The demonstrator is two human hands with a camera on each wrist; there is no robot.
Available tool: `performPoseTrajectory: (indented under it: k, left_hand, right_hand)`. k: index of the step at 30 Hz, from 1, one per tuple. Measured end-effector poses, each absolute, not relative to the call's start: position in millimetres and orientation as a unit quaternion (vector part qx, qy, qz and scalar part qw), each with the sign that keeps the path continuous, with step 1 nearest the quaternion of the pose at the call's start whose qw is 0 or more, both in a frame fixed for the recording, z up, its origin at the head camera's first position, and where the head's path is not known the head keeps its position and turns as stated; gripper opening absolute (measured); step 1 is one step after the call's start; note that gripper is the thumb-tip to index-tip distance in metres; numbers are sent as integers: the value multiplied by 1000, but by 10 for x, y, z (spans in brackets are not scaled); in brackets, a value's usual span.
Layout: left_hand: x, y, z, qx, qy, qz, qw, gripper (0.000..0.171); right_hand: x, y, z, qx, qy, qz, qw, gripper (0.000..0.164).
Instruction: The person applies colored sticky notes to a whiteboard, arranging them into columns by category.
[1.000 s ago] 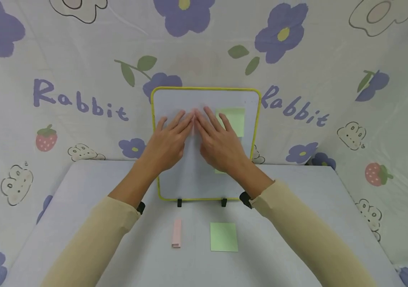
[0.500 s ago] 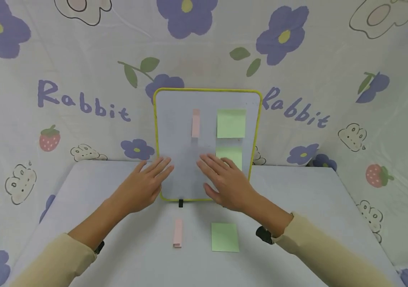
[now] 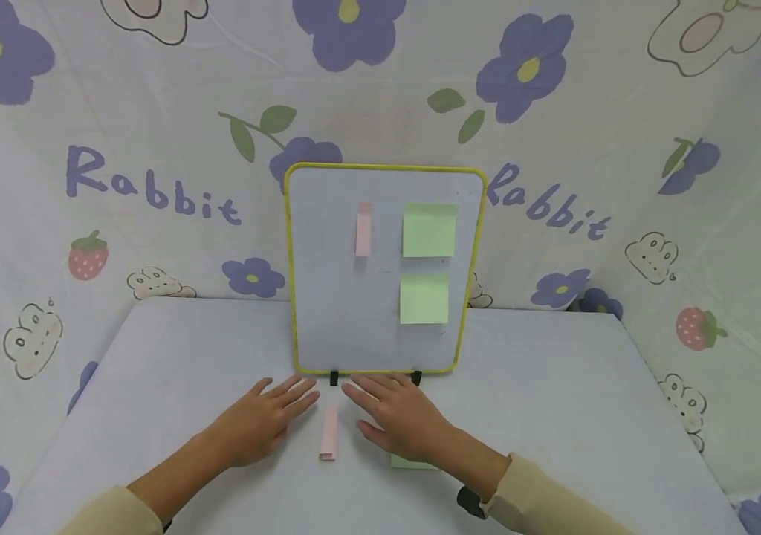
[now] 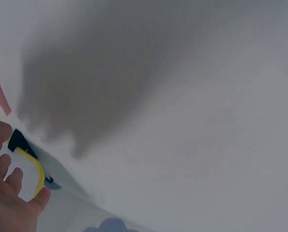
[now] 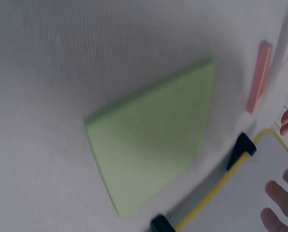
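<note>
My left hand (image 3: 256, 423) hovers over the table left of a thin pink sticky-note pad (image 3: 329, 435), fingers spread and holding nothing. On the pad's other side is my right hand (image 3: 400, 416), fingers also extended; in the head view it covers most of a green sticky-note pad (image 3: 414, 462). The right wrist view shows that green pad (image 5: 151, 140) whole, lying flat below the hand. Behind both hands stands a whiteboard (image 3: 347, 327) with a yellow rim. It bears a narrow pink note (image 3: 363, 232) and two green notes, an upper one (image 3: 429, 230) and a lower one (image 3: 423, 299).
Two black feet, a left one (image 3: 334, 378) and a right one (image 3: 417, 378), prop the whiteboard's lower edge. The white table (image 3: 541, 386) reaches back to a patterned cloth backdrop (image 3: 380, 111).
Both hands have left the narrow pink note on the whiteboard and come down toward the table. The note stays stuck there, and the pads have not moved.
</note>
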State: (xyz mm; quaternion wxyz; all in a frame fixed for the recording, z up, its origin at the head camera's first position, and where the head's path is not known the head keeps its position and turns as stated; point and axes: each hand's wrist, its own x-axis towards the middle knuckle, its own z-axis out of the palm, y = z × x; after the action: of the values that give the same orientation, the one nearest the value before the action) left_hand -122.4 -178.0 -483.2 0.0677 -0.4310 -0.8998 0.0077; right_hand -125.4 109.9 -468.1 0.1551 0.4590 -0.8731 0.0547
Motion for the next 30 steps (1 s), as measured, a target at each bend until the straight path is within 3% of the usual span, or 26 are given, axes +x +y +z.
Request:
performPoseTrajectory:
  k: [15,23,30]
  left_hand:
    - [-1099,-1746,-5057,-453,-891,-15,11,61]
    - [-1098,-1738,-5055,-456,-890,-16,7,59]
    - [-1106,-1726,-5039,-462,-886,-16,31,56]
  right_hand:
    - [-1029,850,-5010,369,-890,266,-28,43]
    - [-1004,799,-5026,351,-872,336,-51,39]
    - [-1000,801,-5071,342,-891,295,-45,38]
